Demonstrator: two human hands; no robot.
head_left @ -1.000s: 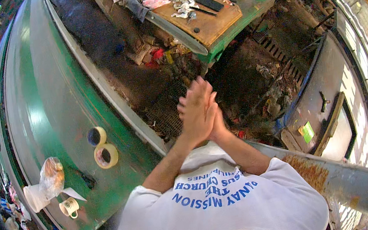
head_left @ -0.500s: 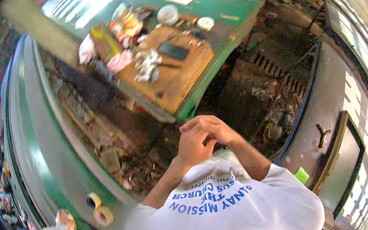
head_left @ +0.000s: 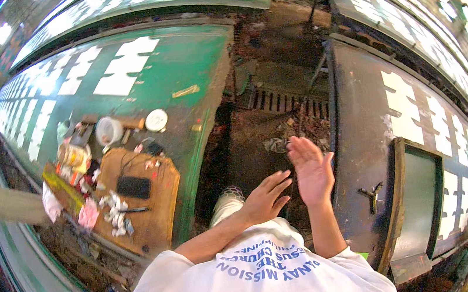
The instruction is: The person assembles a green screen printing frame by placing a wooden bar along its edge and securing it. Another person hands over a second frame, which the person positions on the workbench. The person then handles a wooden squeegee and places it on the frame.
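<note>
Both of my hands are raised in front of my white shirt, apart and holding nothing. My left hand point(head_left: 267, 196) points to the right with its fingers stretched and a little spread. Beside it, my right hand point(head_left: 313, 172) stands upright, palm turned inward, fingers straight. To the left of them, a wooden board point(head_left: 163, 214) lies on the corner of a green table point(head_left: 200, 133). On the board are a dark phone point(head_left: 133, 187), crumpled white tissue point(head_left: 114, 212) and a dark pen-like stick point(head_left: 134, 210). Neither hand touches any of these.
A white tub point(head_left: 108, 130) and a round white lid point(head_left: 156, 120) sit behind the board. On my right runs a dark long table point(head_left: 346, 101) bearing white cut shapes, a wood-framed screen point(head_left: 404, 200) and a Y-shaped tool point(head_left: 372, 197). Debris and a grate point(head_left: 281, 99) lie on the floor between tables.
My hands, clasped together before, have come apart and opened. My view has turned to the right, so the board now lies farther left and more of the dark table shows.
</note>
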